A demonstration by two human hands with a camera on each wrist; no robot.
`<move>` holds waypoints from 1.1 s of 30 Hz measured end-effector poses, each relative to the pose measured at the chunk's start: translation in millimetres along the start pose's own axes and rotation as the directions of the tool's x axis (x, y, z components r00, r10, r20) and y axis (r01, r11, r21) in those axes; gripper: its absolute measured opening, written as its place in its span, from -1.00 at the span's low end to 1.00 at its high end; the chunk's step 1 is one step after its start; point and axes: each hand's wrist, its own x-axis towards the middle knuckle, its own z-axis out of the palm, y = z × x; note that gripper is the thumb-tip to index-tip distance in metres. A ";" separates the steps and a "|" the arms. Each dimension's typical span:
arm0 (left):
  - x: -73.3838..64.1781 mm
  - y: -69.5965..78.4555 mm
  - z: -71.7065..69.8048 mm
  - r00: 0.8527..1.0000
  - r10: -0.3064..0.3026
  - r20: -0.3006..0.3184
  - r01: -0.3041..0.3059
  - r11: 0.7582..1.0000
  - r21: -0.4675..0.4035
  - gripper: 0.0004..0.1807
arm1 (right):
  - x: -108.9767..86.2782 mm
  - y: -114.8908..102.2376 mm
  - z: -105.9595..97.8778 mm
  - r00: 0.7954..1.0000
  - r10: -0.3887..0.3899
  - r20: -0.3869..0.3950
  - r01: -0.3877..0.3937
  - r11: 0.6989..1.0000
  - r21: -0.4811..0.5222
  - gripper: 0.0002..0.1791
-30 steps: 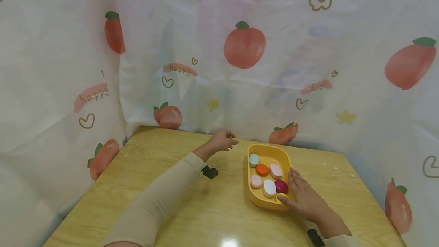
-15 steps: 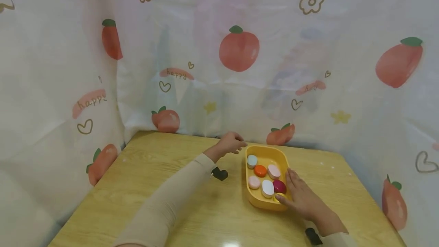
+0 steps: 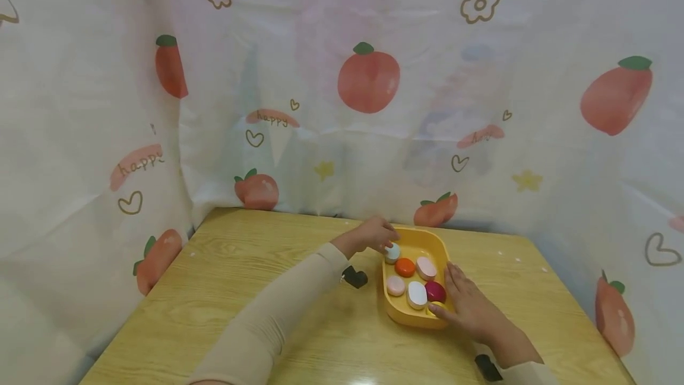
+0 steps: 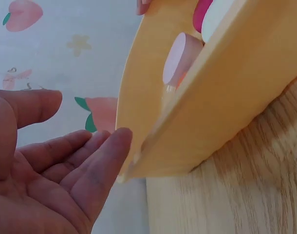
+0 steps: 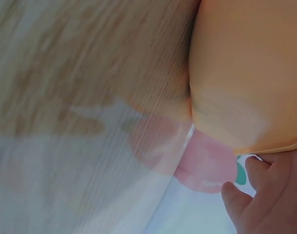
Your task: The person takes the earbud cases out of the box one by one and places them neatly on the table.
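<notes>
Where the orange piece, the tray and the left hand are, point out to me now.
Orange piece (image 3: pixel 405 267): head view, middle of its top.
Tray (image 3: pixel 410 317): head view, outside of its near wall.
Left hand (image 3: pixel 374 234): head view, back of the hand.

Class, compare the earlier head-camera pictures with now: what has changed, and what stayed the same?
The left hand moved rightward, from beside the yellow tray to its far-left corner, by the pale blue piece. No grip or release shows. The right hand stays against the tray's right side; the tray and its pieces look unmoved.
</notes>
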 end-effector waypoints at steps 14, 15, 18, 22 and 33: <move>-4.0 15.9 25.3 0.997 -0.064 0.040 0.051 0.963 0.265 -0.59 | -1.9 -5.3 5.6 1.000 0.013 0.005 -0.013 0.999 0.040 0.03; -4.1 15.5 26.1 0.997 -0.067 0.034 0.056 0.964 0.262 -0.59 | -1.0 -5.5 6.8 1.000 0.010 0.007 -0.010 0.999 0.041 0.03; -4.3 14.9 29.6 0.997 -0.073 0.006 0.069 0.967 0.247 -0.58 | 1.0 -6.9 8.7 1.000 0.006 0.015 -0.007 0.999 0.046 0.02; -0.8 14.6 42.6 0.994 -0.096 -0.061 0.110 0.947 0.301 -0.49 | 1.5 -7.4 8.6 1.000 0.004 0.011 -0.004 0.999 0.033 0.01; 17.8 3.9 63.6 0.976 -0.163 -0.143 0.204 0.914 0.351 -0.46 | 2.9 -4.5 6.2 1.000 0.004 0.001 -0.004 1.000 0.017 0.03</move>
